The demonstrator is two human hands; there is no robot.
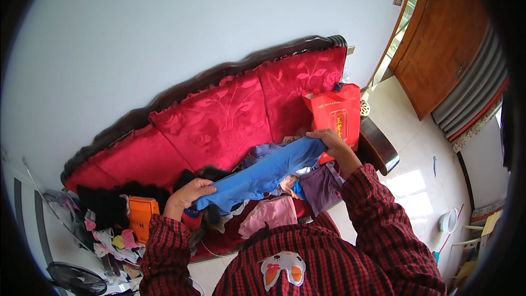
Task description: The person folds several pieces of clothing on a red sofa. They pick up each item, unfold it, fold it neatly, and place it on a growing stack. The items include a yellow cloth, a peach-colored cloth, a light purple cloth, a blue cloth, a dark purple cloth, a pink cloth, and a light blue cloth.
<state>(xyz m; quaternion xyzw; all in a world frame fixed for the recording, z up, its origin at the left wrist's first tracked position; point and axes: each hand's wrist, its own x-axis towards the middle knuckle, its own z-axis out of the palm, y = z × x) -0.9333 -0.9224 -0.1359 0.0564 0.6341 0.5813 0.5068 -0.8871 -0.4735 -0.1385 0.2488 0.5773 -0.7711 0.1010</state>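
Note:
A blue cloth garment (263, 172) is stretched out between both hands above the sofa seat. My left hand (191, 194) grips its lower left end, and my right hand (328, 142) grips its upper right end. Beneath and beside it, a pink garment (269, 216) lies near the seat's front edge, with a purple garment (321, 189) to its right. Bluish clothes (263, 151) lie behind the blue one, partly hidden by it. Dark items lie behind my left hand.
The red cushioned sofa (218, 119) has a dark wooden frame. A red carrier bag (335, 111) stands at its right end. On the left are an orange box (143, 218), black fluffy items (104, 203) and mixed small clothes (123, 238). A fan (76, 278) stands at lower left.

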